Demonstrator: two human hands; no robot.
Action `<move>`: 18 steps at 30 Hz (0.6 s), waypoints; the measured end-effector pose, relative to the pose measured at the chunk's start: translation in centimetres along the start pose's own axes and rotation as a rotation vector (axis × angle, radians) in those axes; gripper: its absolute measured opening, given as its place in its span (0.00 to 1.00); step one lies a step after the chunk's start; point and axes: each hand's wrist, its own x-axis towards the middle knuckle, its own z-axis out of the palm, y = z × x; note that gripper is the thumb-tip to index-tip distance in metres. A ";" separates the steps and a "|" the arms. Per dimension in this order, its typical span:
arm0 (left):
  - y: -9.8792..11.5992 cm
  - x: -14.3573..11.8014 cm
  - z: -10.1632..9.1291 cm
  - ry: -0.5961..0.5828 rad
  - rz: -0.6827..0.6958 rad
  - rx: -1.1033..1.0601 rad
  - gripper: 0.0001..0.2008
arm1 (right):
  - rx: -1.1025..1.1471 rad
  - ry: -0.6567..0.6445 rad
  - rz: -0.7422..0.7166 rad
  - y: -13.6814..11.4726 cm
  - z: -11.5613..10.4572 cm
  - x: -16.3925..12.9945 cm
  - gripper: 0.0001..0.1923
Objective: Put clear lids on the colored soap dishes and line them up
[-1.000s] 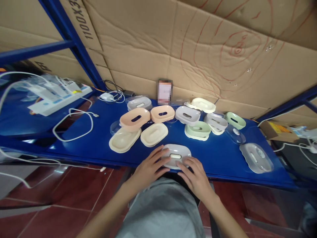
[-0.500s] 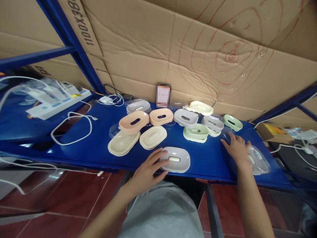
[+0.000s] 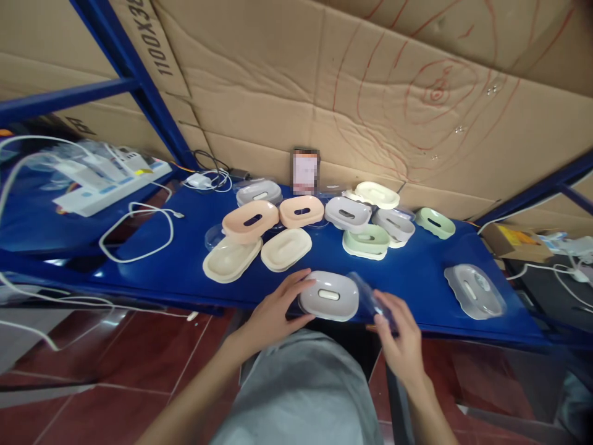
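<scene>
A grey soap dish [image 3: 330, 295] lies at the front edge of the blue shelf [image 3: 185, 266]. My left hand [image 3: 277, 310] grips its left rim, fingers on top. My right hand [image 3: 402, 339] holds a clear plastic lid [image 3: 368, 298] tilted against the dish's right side. Behind them lie several more soap dishes: two cream ones [image 3: 231, 259], two peach ones [image 3: 252, 220], a green one [image 3: 367, 241] and other grey ones [image 3: 347, 213].
A grey dish under a clear lid [image 3: 475, 290] sits at the right of the shelf. A white cable [image 3: 139, 232], a charger [image 3: 198, 181] and a power strip [image 3: 106, 188] lie at the left. A phone [image 3: 306, 171] leans on the cardboard wall [image 3: 370, 93].
My right hand reached to the right, took the clear lid from near the green dish and brought it back to the grey dish. My left hand stayed on the dish.
</scene>
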 end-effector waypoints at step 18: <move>-1.1 0.1 0.0 -0.022 0.002 -0.091 0.40 | -0.192 -0.259 -0.596 -1.0 3.7 2.7 0.26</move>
